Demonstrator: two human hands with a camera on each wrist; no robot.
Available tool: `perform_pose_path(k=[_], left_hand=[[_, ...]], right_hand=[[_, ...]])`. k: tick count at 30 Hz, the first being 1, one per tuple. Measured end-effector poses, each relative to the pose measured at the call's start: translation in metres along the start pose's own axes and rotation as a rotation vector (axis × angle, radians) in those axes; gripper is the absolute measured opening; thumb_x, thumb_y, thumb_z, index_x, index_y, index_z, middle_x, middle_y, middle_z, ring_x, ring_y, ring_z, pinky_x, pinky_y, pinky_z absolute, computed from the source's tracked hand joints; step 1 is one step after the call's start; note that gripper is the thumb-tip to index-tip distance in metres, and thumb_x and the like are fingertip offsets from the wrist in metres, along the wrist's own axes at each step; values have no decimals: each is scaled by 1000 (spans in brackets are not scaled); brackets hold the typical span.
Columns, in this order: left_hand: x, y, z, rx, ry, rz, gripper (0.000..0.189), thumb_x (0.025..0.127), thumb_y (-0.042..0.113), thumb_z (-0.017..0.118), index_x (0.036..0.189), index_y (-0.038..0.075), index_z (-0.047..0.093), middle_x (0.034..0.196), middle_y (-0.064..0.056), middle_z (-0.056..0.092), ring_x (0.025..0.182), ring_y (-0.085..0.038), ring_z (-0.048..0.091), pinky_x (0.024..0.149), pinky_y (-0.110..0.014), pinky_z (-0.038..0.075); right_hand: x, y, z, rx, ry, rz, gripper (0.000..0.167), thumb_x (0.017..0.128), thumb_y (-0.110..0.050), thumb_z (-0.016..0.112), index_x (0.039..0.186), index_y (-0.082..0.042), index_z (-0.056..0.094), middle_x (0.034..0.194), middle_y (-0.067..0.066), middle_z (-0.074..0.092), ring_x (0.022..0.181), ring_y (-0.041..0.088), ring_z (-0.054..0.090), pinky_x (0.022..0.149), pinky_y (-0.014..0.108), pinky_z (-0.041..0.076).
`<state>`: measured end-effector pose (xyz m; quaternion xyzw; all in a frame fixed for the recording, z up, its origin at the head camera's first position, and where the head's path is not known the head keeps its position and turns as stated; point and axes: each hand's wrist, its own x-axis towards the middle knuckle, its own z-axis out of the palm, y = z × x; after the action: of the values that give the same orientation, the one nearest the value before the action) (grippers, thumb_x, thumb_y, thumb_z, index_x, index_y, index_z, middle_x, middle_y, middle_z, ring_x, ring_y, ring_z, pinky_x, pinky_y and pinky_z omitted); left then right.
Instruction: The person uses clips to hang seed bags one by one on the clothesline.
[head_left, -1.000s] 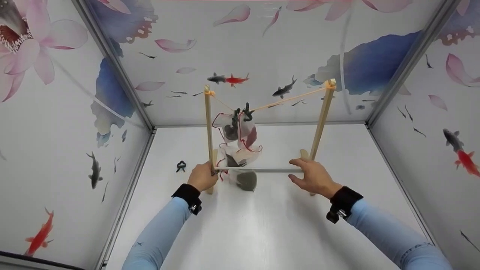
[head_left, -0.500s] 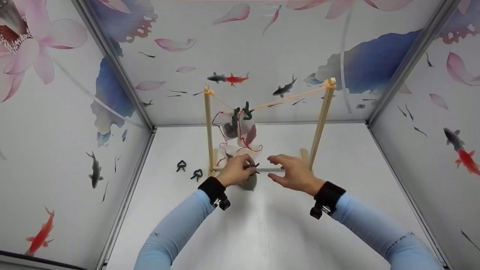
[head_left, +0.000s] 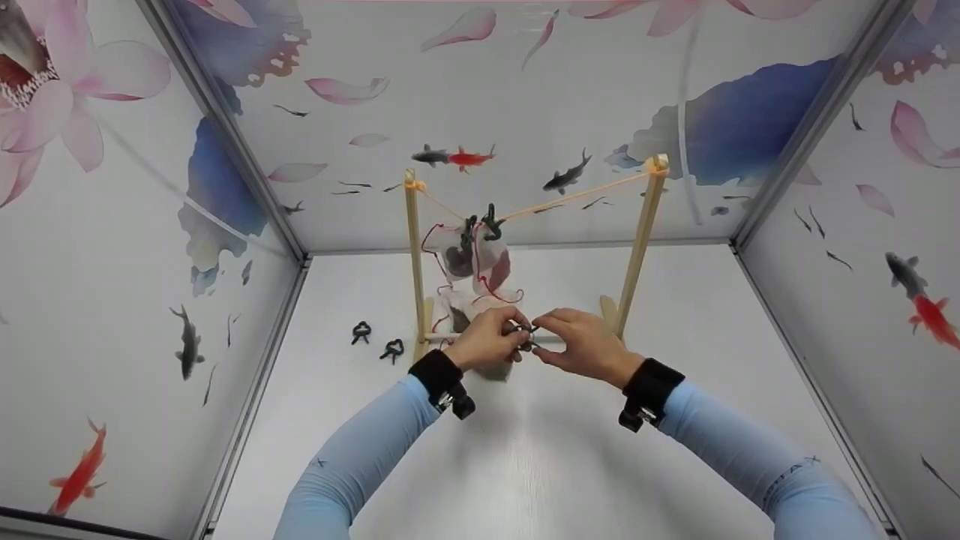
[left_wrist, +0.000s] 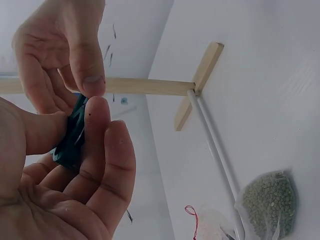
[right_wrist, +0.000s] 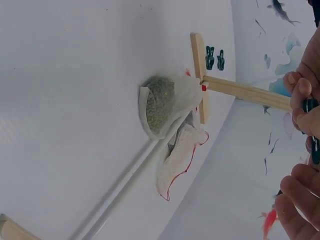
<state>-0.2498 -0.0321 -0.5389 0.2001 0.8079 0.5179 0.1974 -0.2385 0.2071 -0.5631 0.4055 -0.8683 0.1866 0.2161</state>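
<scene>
My left hand (head_left: 487, 337) holds a dark green spring clip (left_wrist: 72, 132) between thumb and fingers. Against it, my right hand (head_left: 589, 345) pinches the clip's far end with thumb and fingertips. Both hands meet in front of a wooden stand, whose orange cord (head_left: 577, 199) sags between two posts. Two dark clips (head_left: 491, 223) on that cord carry two sheer drawstring bags (head_left: 493, 266) with red strings. Below, a bag of green beans (right_wrist: 161, 102) lies against the stand's white rod (left_wrist: 212, 145). Another sheer bag (right_wrist: 177, 155) lies beside it, partly hidden by my left hand in the head view.
Two more dark clips (head_left: 392, 350) lie on the white tabletop (head_left: 525, 465), left of the stand. The left post (head_left: 413, 255) and right post (head_left: 643, 247) rise on wooden feet. Printed panels (head_left: 480, 97) enclose the back and sides.
My left hand has moved right from the left post, carrying a clip. A second clip now lies on the table. My right hand has come inward, and both hands now meet at the clip.
</scene>
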Motion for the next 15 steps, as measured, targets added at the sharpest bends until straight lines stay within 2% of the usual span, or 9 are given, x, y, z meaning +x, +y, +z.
perform_pose_path(k=[5,9,12,15], left_hand=[[0,-2,0,-11,0,7,19,113,10,64,127,0,71,105,-23,84,67,-5,69,64,-20,57],[2,-12,-4,21,56,-2,22,115,15,61,126,-1,72,102,-19,83,68,-8,69,64,-24,58],[3,-26,-11,172,155,-10,26,115,19,58,122,0,74,101,-16,85,74,-14,72,69,-29,59],[1,-46,-21,370,258,-46,27,112,20,60,120,1,77,106,-16,85,90,-27,79,83,-41,63]], right_hand=[[-3,3,1,-70,-13,-60,39,89,-23,97,120,-5,81,107,9,82,98,24,81,85,40,69],[-8,9,2,-71,-35,-62,30,91,-18,94,115,-4,82,101,9,82,92,24,81,81,39,69],[-14,15,1,-44,-72,-29,20,94,-13,91,109,-4,84,95,8,82,85,22,82,75,38,68],[-24,21,-2,-35,-113,16,8,95,-10,89,100,-6,84,87,6,81,77,20,81,67,36,66]])
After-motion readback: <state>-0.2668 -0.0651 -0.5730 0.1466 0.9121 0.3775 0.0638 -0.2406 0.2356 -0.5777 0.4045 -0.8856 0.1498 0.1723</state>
